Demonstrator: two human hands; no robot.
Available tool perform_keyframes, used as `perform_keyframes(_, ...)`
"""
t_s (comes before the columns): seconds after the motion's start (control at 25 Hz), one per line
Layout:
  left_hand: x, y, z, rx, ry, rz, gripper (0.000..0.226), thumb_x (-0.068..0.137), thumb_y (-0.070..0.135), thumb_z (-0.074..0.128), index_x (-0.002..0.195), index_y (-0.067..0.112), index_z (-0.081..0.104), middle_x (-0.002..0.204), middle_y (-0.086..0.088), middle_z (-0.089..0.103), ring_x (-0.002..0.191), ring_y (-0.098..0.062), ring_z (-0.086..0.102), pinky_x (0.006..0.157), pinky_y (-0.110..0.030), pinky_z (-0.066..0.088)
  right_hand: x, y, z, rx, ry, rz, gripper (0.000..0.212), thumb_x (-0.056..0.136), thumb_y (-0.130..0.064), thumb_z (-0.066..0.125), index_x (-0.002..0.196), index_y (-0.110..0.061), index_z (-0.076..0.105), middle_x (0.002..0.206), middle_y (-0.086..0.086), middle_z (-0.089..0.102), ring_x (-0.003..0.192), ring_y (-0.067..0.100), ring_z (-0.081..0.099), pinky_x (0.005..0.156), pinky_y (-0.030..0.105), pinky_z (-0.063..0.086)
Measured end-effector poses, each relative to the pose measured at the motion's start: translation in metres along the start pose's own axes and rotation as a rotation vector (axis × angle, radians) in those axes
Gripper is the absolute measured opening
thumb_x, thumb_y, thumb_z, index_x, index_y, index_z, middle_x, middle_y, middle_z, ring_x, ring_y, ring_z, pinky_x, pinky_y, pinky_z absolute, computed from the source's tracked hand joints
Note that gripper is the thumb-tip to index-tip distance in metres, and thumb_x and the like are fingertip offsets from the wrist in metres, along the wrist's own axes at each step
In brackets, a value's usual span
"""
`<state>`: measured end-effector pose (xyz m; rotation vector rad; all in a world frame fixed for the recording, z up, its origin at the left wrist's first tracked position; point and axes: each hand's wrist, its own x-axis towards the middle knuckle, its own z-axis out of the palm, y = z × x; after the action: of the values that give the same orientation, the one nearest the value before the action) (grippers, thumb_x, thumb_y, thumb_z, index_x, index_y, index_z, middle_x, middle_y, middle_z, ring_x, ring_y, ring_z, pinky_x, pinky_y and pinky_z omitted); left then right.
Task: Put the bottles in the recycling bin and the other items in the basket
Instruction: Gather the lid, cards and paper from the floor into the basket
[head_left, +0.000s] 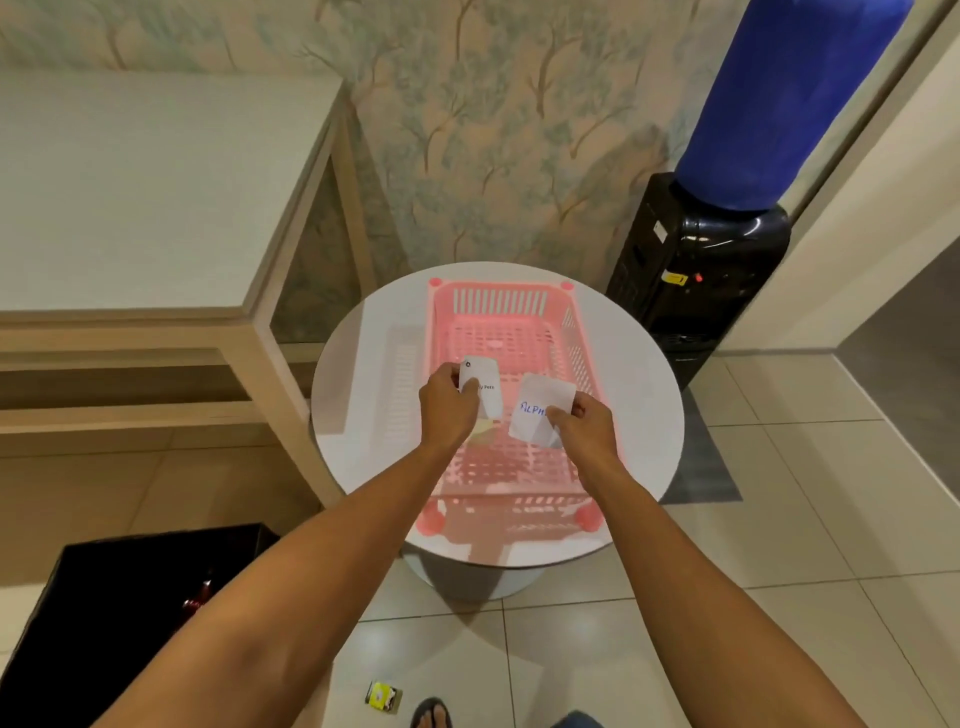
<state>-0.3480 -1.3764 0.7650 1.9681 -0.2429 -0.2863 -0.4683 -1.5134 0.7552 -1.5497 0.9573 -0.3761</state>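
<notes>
Now both hands hover over the pink basket on the round table: the left hand pinches a white card, the right hand a handwritten paper slip. Best release low, fingers opening together, so both land flat inside.

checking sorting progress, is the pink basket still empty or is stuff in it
Apparently empty: the pink basket's visible mesh floor is bare. The white card and clear packet remain gripped in the hands above it.
</notes>
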Motion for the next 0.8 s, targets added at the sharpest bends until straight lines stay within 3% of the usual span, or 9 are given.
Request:
perform_keyframes(0.2, 0.038, -0.001, 0.039, 0.016, 0.009, -0.087, 0.026, 0.097, 0.006, 0.054, 0.122, 0.0, 0.059, 0.12, -0.014, 0.065, 0.105, -0.027, 0.062, 0.079, -0.029, 0.046, 0.067, -0.001, -0.003, 0.011, 0.002, 0.061, 0.034, 0.095, -0.003, 0.06, 0.129, -0.011, 0.059, 0.118, 0.005, 0.065, 0.109, 0.027, 0.062, 0.084, 0.036, 0.055)
perform_keyframes(0.36, 0.06, 0.002, 0.059, 0.033, 0.06, -0.153, 0.026, 0.097, 0.007, 0.055, 0.121, 0.0, 0.06, 0.12, -0.015, 0.066, 0.107, -0.03, 0.063, 0.077, -0.031, 0.047, 0.11, -0.002, 0.001, -0.017, -0.053, 0.113, 0.041, 0.096, -0.005, 0.059, 0.136, -0.014, 0.054, 0.131, 0.009, 0.064, 0.112, 0.027, 0.063, 0.088, 0.038, 0.057)
perform_keyframes(0.44, 0.067, 0.0, 0.064, 0.045, 0.074, -0.19, 0.025, 0.097, 0.006, 0.054, 0.121, 0.0, 0.06, 0.119, -0.015, 0.066, 0.099, -0.027, 0.062, 0.071, -0.029, 0.047, 0.121, -0.004, 0.007, -0.082, -0.055, 0.138, 0.043, 0.096, -0.004, 0.055, 0.138, -0.016, 0.051, 0.133, 0.01, 0.062, 0.108, 0.028, 0.063, 0.074, 0.035, 0.059)
perform_keyframes(0.52, 0.073, 0.0, 0.072, 0.057, 0.079, -0.232, 0.025, 0.097, 0.006, 0.054, 0.121, 0.0, 0.06, 0.118, -0.016, 0.065, 0.093, -0.025, 0.058, 0.057, -0.025, 0.045, 0.132, -0.007, 0.01, -0.139, -0.061, 0.167, 0.049, 0.095, 0.0, 0.051, 0.141, -0.019, 0.047, 0.131, 0.01, 0.061, 0.1, 0.026, 0.06, 0.057, 0.028, 0.051)
perform_keyframes(0.72, 0.079, -0.01, 0.081, 0.128, 0.044, -0.316, 0.029, 0.097, 0.003, 0.053, 0.125, 0.0, 0.058, 0.123, -0.016, 0.063, 0.104, -0.034, 0.064, 0.045, -0.021, 0.045, 0.147, -0.001, 0.015, -0.281, -0.17, 0.127, 0.08, 0.09, 0.006, 0.055, 0.154, -0.027, 0.02, 0.113, 0.006, 0.058, 0.097, 0.028, 0.063, 0.071, 0.042, 0.061)
perform_keyframes(0.8, 0.08, -0.015, 0.084, 0.128, 0.031, -0.354, 0.029, 0.097, 0.003, 0.054, 0.126, 0.0, 0.058, 0.124, -0.016, 0.062, 0.108, -0.036, 0.064, 0.043, -0.021, 0.049, 0.152, 0.003, 0.018, -0.352, -0.184, 0.105, 0.075, 0.088, 0.006, 0.057, 0.148, -0.026, 0.028, 0.11, 0.004, 0.056, 0.098, 0.03, 0.064, 0.073, 0.047, 0.062)
